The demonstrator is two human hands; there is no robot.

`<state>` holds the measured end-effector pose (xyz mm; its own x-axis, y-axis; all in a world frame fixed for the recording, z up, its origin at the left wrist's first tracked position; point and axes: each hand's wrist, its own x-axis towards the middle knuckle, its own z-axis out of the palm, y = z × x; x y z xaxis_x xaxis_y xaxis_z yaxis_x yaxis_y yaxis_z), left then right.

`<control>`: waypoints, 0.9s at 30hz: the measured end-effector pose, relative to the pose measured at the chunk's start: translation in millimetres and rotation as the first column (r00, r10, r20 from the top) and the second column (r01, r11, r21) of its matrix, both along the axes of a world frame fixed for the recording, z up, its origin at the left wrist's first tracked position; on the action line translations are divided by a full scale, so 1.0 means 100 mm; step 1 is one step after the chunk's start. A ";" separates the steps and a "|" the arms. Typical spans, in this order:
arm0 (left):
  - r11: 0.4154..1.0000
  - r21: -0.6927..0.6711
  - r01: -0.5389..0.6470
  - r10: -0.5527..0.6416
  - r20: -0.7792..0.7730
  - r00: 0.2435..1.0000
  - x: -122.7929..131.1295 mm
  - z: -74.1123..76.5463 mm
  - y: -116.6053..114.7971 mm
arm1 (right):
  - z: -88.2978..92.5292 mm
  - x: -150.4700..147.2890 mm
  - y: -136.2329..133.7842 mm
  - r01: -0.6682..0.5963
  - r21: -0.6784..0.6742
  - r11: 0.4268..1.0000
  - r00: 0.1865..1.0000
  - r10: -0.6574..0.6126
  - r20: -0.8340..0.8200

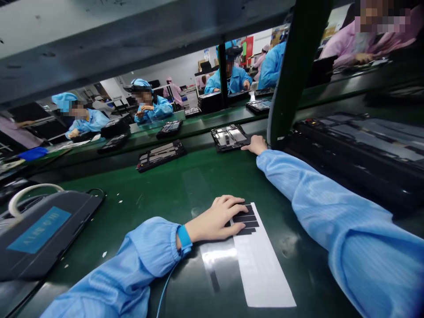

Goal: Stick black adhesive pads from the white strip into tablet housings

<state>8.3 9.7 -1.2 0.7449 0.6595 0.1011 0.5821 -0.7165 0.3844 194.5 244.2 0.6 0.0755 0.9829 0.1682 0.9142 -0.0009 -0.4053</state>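
Note:
My left hand (218,218) lies flat, fingers spread, over the top of a white backing sheet (265,269) that carries several black adhesive strips (249,218). A blue wrist strap (184,238) with a thin cord is around that wrist. Stretched far forward, my right hand (257,145) has its fingers on the right edge of an opened tablet (229,138), whose inner parts face up. The fingers look closed on that edge, though some are hidden.
Another opened tablet (161,155) lies to the left. Stacked devices (361,145) stand at right, beside a green post (294,70). A dark machine with a blue label (39,229) sits at left. Co-workers in blue (152,108) work across the line; a grey beam hangs overhead.

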 end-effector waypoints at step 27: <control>0.999 -0.019 -0.043 0.044 0.046 0.998 0.00 -0.02 0.05 | 0.19 -0.29 -0.33 -0.049 -0.205 0.978 0.313 -0.180 -0.933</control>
